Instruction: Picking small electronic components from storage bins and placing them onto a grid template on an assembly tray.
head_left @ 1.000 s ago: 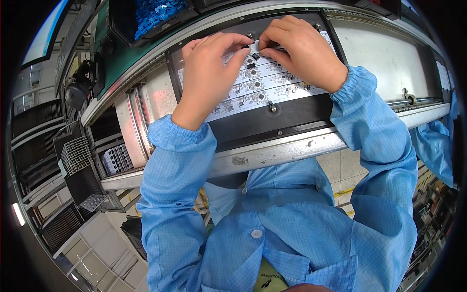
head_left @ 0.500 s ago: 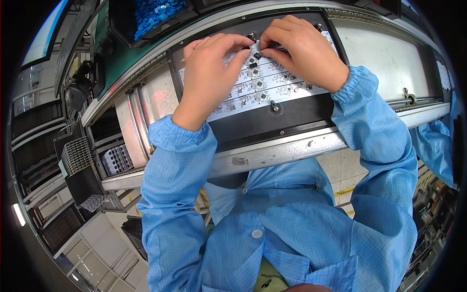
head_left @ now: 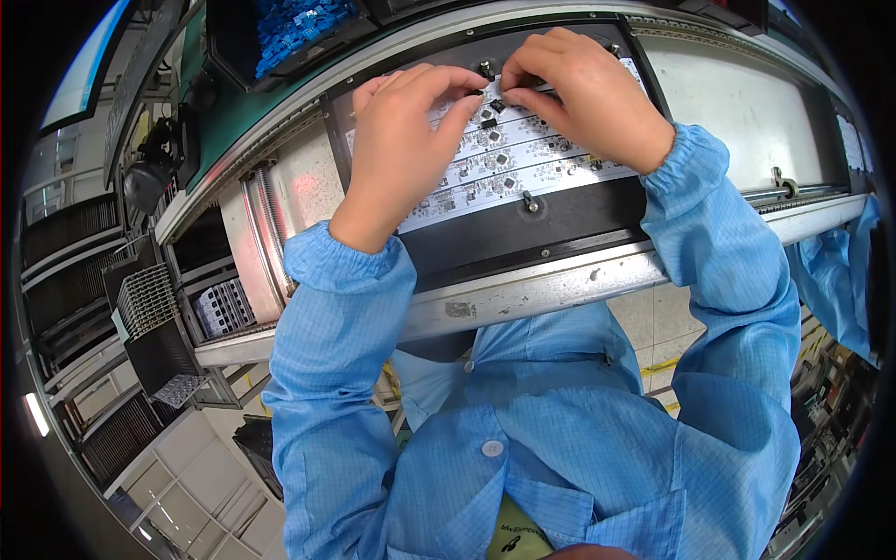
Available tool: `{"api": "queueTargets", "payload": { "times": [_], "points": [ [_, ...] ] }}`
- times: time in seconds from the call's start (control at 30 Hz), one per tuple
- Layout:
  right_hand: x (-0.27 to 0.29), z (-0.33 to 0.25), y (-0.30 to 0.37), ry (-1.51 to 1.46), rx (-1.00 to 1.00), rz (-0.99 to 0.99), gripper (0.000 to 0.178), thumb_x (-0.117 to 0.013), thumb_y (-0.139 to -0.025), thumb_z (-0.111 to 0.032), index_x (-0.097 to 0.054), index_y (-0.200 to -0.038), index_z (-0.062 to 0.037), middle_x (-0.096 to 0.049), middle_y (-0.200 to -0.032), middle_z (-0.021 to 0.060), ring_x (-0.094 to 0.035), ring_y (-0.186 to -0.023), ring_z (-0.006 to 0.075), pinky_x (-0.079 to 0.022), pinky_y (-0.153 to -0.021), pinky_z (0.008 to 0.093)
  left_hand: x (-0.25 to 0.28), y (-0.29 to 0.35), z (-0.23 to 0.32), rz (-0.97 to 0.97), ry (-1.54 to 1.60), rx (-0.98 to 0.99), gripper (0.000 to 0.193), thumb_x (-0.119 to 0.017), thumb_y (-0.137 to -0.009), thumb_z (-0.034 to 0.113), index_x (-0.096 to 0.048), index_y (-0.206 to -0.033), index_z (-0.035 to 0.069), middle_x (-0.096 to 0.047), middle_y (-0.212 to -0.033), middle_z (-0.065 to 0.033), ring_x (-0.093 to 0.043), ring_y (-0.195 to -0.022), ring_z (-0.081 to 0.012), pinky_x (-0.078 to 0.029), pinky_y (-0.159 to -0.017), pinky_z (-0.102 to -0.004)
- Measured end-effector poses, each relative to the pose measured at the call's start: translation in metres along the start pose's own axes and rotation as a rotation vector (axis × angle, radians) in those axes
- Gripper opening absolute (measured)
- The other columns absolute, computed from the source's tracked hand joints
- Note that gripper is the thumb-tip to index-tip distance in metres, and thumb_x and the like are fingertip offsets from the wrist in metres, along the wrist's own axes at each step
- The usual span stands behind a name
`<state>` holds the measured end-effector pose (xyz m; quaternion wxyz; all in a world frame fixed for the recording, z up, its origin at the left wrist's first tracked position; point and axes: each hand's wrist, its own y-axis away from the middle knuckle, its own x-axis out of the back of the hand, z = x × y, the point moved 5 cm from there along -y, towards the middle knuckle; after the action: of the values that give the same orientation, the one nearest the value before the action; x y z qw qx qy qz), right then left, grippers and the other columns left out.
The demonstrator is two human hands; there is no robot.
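Both hands work over a panel of white circuit boards (head_left: pixel 481 191), lying in a black carrier tray (head_left: pixel 597 213). My left hand (head_left: pixel 406 131) is closed at the far part of the panel, thumb and forefinger pinched around a small black part at the fingertips. Just right of it, my right hand (head_left: pixel 593 98) is closed too, its fingertips low over the boards; whatever they hold is hidden. Between and below the fingertips, small black components (head_left: pixel 489 123) sit on the boards. A metal-topped pin (head_left: pixel 486 69) stands at the tray's far side, another pin (head_left: pixel 530 202) at its near side.
The tray rests on a metal conveyor with a near rail (head_left: pixel 551 301). A black bin of small blue parts (head_left: pixel 303 35) stands at the far left on a green surface (head_left: pixel 219 121). Racks (head_left: pixel 149 299) stand at left. At the right edge shows another blue sleeve (head_left: pixel 835 280).
The tray and its boards have shifted very slightly to the right. My right hand has moved a little right with them; my left hand stays nearly in place, still pinched.
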<state>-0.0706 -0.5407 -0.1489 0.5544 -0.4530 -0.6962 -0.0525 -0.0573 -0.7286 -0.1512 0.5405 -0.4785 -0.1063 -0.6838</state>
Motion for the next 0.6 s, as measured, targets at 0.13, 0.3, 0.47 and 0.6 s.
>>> {"api": "queueTargets", "payload": {
  "times": [0.13, 0.3, 0.47, 0.6],
  "points": [
    [0.003, 0.021, 0.002, -0.198, -0.278, -0.035, 0.015, -0.074, -0.098, -0.018, -0.072, -0.103, -0.0038, -0.071, -0.097, 0.0072, -0.067, -0.098, 0.0198, -0.055, -0.088, 0.0339, 0.003, 0.001, 0.001, 0.035, -0.003, 0.017, 0.013, -0.076, -0.092, 0.018, -0.078, -0.105, 0.014, -0.077, -0.093, -0.0006, -0.071, -0.093, -0.019, -0.038, -0.099, -0.0382],
    [0.007, 0.041, 0.003, -0.626, -0.475, 0.172, 0.028, -0.052, -0.113, -0.024, -0.069, -0.113, -0.0023, -0.063, -0.086, -0.0013, -0.051, -0.068, 0.007, -0.046, -0.065, 0.0222, 0.005, 0.002, -0.001, 0.023, -0.002, 0.053, 0.012, -0.078, -0.091, 0.018, -0.078, -0.103, 0.014, -0.077, -0.092, 0.0, -0.071, -0.095, -0.0194, -0.038, -0.101, -0.0395],
    [0.016, 0.052, 0.01, -0.879, -0.689, 0.195, 0.029, -0.046, -0.115, -0.024, -0.066, -0.113, -0.0038, -0.057, -0.084, -0.0038, -0.048, -0.067, 0.0069, -0.046, -0.063, 0.0233, 0.0, 0.002, 0.012, -0.014, -0.001, 0.026, 0.01, -0.08, -0.089, 0.019, -0.08, -0.098, 0.016, -0.077, -0.09, 0.0011, -0.07, -0.098, -0.019, -0.036, -0.102, -0.0413],
    [0.026, 0.045, 0.011, -1.042, -0.805, 0.165, 0.036, -0.044, -0.116, -0.034, -0.065, -0.104, -0.0068, -0.049, -0.076, -0.0062, -0.043, -0.065, 0.0056, -0.037, -0.058, 0.0237, -0.008, -0.003, 0.027, -0.029, -0.007, -0.008, 0.011, -0.08, -0.088, 0.019, -0.08, -0.098, 0.016, -0.076, -0.088, 0.0014, -0.069, -0.097, -0.019, -0.035, -0.102, -0.0422]
  ]
}}
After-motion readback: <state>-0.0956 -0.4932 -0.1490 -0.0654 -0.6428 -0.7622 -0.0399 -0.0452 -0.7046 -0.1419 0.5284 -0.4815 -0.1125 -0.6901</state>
